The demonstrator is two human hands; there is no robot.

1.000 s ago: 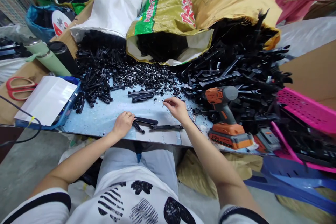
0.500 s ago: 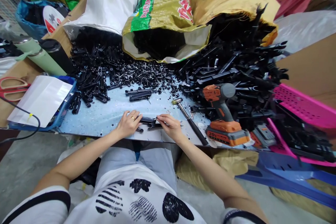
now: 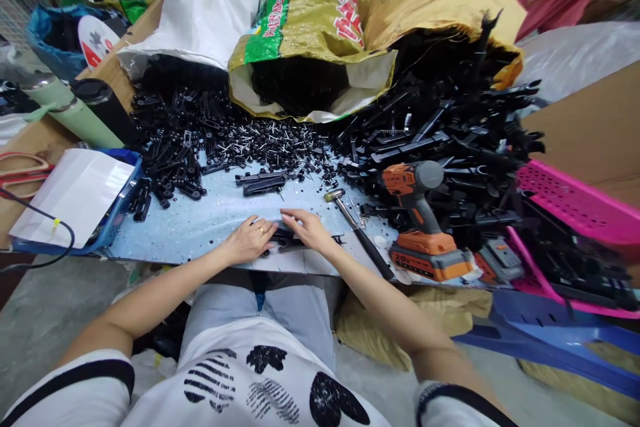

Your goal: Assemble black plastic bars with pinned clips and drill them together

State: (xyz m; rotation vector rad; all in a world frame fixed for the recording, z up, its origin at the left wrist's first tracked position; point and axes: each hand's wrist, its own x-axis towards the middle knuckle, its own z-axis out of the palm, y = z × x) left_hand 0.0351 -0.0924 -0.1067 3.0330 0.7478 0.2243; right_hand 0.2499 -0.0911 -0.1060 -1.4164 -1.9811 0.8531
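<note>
My left hand (image 3: 249,238) and my right hand (image 3: 309,230) meet at the near edge of a pale blue work surface (image 3: 200,223). Between them lies a black plastic bar part (image 3: 284,239), and both hands are closed on it with fingers pinched. My left hand wears a ring. A small hammer (image 3: 357,230) lies just right of my right hand. Two more black bar parts (image 3: 263,181) sit a little farther in. Beyond them spreads a scatter of small black pieces and rivets (image 3: 270,143).
An orange cordless drill (image 3: 420,220) stands at the right. A big heap of black plastic parts (image 3: 450,140) spills from sacks (image 3: 310,27) behind. A blue tray with a white sheet (image 3: 75,193), flasks (image 3: 80,113) and scissors (image 3: 20,170) lie left. A pink basket (image 3: 575,213) is far right.
My right hand came back from the scatter of small pieces to the bar part by my left hand and moved slightly left over it. The hammer came into sight.
</note>
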